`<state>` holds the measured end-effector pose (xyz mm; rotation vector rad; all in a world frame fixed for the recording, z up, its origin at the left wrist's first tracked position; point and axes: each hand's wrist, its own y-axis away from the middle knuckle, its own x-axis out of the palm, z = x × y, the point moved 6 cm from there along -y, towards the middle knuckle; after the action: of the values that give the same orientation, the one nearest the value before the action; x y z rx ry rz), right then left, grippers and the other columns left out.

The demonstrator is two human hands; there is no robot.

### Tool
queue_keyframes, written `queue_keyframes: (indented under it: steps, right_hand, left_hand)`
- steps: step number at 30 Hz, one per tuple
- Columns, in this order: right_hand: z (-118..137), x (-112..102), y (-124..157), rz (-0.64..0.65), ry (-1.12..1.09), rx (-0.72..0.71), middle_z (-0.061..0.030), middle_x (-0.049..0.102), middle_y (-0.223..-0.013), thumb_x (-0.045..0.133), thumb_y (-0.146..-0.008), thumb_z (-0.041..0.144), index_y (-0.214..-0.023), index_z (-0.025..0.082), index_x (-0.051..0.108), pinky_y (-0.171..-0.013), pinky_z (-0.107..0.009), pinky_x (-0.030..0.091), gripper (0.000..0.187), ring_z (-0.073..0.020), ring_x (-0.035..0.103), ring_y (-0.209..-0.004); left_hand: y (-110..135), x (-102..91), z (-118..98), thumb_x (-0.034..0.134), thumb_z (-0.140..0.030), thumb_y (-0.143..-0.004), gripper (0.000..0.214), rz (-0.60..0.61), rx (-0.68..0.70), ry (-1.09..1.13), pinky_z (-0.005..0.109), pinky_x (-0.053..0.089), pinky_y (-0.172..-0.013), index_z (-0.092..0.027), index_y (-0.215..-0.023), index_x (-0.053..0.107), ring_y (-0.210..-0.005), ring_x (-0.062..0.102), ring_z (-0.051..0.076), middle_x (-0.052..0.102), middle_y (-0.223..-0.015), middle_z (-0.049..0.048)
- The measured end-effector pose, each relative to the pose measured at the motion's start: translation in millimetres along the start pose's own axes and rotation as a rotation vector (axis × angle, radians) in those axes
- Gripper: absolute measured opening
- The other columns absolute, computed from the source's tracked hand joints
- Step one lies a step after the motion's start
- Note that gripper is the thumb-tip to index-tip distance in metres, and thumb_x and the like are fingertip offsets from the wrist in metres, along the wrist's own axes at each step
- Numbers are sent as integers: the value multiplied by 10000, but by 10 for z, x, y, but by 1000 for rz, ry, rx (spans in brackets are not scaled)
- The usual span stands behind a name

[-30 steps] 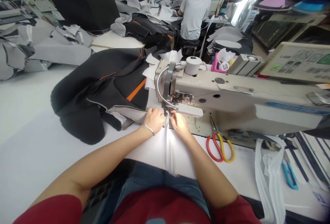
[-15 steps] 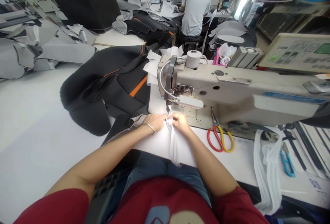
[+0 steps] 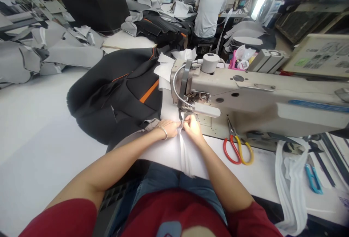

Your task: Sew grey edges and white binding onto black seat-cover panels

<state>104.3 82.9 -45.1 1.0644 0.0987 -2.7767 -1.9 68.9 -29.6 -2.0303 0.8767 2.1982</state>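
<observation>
Both hands are close together in front of the presser foot of a sewing machine (image 3: pixel 245 88). A narrow white fabric strip (image 3: pixel 184 157) runs from under the needle area down over the table edge. With fingers pressed together, my left hand (image 3: pixel 169 128) holds the strip's left side against the dark fabric edge. My right hand (image 3: pixel 193 127) pinches the strip from the right, its fingertips near the foot. To the left spreads a large black fabric piece (image 3: pixel 120 95) with orange trim, part of it beside my left wrist. The fingertips partly hide the seam.
Scissors (image 3: pixel 238 149) with red and yellow handles lie right of my right hand. Farther right are a looped white strip (image 3: pixel 290 182) and blue thread snips (image 3: pixel 313 179). Grey fabric pieces (image 3: pixel 68 51) cover the table's far left. A person in white (image 3: pixel 211 8) sits ahead.
The view has shifted slightly, so the machine and scissors appear farther right. Both hands stay at the strip; my right hand's fingers are bent higher, nearer the foot.
</observation>
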Motion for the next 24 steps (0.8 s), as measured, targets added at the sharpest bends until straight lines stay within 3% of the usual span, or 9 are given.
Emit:
queue_keyframes:
  steps: [2,6,10,15,24]
  right_hand:
    - [-2,-7,-17,-88,66,46,-25,591,-694,408,-748,260,-876,163,502,-619,-258,360,186,-152,526,-628]
    - [51,104,-56,-99,103,-56,-33,582,-698,393,-760,221,-708,168,505,-610,-235,351,134,-133,513,-625]
    - [73,179,-54,-15,65,-151,-22,586,-679,380,-768,176,-663,163,530,-626,-224,340,184,-120,520,-641]
    - [107,190,23,102,180,-216,-51,589,-830,359,-759,129,-828,158,574,-701,-274,294,228,-149,515,-780]
    - [123,214,58,221,249,-234,-50,516,-786,311,-733,107,-886,154,554,-709,-296,268,291,-160,467,-761]
  left_hand:
    - [7,-8,-14,408,-248,-722,374,-9,-2,-5,319,443,-644,-256,-1087,487,-792,596,232,634,-903,65]
    - [19,-6,-24,403,-227,-711,308,-37,-16,8,321,444,-638,-223,-997,517,-787,599,239,635,-889,67]
    - [18,13,4,414,-230,-703,360,-86,-69,71,312,442,-638,-169,-1056,442,-774,601,232,634,-859,73]
    - [-30,39,6,454,-254,-692,602,-66,-91,94,303,432,-618,-165,-1252,253,-745,604,238,637,-812,68]
    - [-145,81,32,446,-303,-724,538,-25,-108,88,305,426,-658,-159,-1231,341,-785,593,241,624,-861,104]
